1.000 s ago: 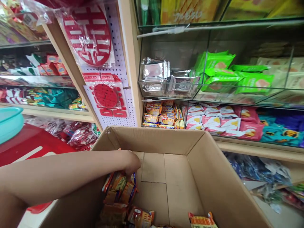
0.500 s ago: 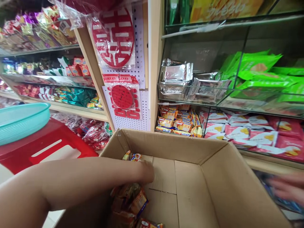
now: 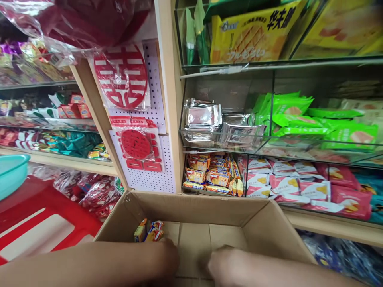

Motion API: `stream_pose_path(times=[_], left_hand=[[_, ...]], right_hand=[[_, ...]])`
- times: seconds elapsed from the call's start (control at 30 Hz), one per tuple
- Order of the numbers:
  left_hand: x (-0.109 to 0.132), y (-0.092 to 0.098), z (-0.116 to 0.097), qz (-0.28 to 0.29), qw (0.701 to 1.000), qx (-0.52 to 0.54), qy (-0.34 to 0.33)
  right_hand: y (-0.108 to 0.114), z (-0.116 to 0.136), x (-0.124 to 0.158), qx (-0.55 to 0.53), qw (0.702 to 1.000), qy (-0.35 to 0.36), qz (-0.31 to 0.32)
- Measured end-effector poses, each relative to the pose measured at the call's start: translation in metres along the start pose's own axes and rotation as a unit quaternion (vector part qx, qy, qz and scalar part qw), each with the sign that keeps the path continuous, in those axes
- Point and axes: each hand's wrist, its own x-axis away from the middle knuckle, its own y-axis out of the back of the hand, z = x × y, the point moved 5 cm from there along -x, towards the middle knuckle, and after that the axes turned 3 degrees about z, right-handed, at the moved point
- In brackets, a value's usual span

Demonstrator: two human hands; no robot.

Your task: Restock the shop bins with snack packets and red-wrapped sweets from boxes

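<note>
Both my arms reach down into an open cardboard box [image 3: 263, 223] in front of the shelves. My left hand [image 3: 167, 257] is low at the box's middle, its fingers pointing down and hidden from view. A few small yellow and orange snack packets [image 3: 149, 232] show just behind my left forearm, against the box's left inner side. I cannot tell whether the hand touches them. My right hand [image 3: 223, 259] is beside the left, a little to the right, over the bare box floor [image 3: 194, 243]. Its fingers are hidden too.
Glass-fronted shelves hold silver packets [image 3: 203, 119], green packets [image 3: 293, 115], pink packets [image 3: 299, 183] and small orange snack packets [image 3: 211, 173]. A pegboard with red paper decorations [image 3: 122, 77] stands at centre left. A red stool [image 3: 44, 223] and a teal basin [image 3: 10, 173] are at the left.
My right hand has come into the box from the right and now sits beside the left. The view has tilted up, so the box and my left hand lie lower in the picture.
</note>
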Motion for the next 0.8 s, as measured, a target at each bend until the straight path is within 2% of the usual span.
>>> stream_pose_path(times=[0.07,0.13,0.17,0.23,0.3,0.37,0.43,0.5,0.53,0.6,0.67,0.73,0.8], left_hand=[[0.000,0.013,-0.002,0.058,0.998,-0.024,-0.022],[0.005,0.035,-0.002,0.116,0.990,-0.056,-0.056],[0.008,0.050,-0.001,0.119,0.989,-0.055,-0.064],[0.017,0.084,0.001,0.098,0.991,-0.029,-0.083],[0.027,0.121,0.007,-0.006,0.989,0.120,-0.085],[0.037,0.148,0.016,-0.111,0.949,0.286,-0.072],[0.046,0.161,0.028,-0.212,0.884,0.416,-0.034],[0.051,0.162,0.034,-0.284,0.803,0.523,-0.023],[0.051,0.161,0.034,-0.300,0.766,0.568,-0.035],[0.047,0.158,0.032,-0.300,0.702,0.642,-0.074],[0.042,0.155,0.030,-0.264,0.660,0.697,-0.098],[0.038,0.154,0.029,-0.219,0.626,0.742,-0.096],[0.037,0.155,0.031,-0.200,0.603,0.768,-0.081]], right_hand=[[0.004,-0.002,0.011,-0.030,1.000,-0.001,-0.007],[0.020,-0.008,0.024,-0.103,0.991,0.003,-0.088],[0.029,-0.014,0.030,-0.143,0.980,0.008,-0.140],[0.042,-0.025,0.043,-0.215,0.950,0.035,-0.223],[0.047,-0.036,0.054,-0.273,0.922,0.065,-0.268],[0.047,-0.046,0.063,-0.312,0.900,0.069,-0.296],[0.046,-0.053,0.073,-0.370,0.870,0.080,-0.317],[0.046,-0.055,0.080,-0.470,0.813,0.131,-0.319],[0.046,-0.055,0.084,-0.523,0.776,0.161,-0.315],[0.047,-0.057,0.089,-0.601,0.710,0.197,-0.309],[0.048,-0.061,0.093,-0.639,0.671,0.210,-0.311],[0.048,-0.067,0.096,-0.660,0.650,0.220,-0.305],[0.047,-0.072,0.097,-0.658,0.650,0.216,-0.313]])
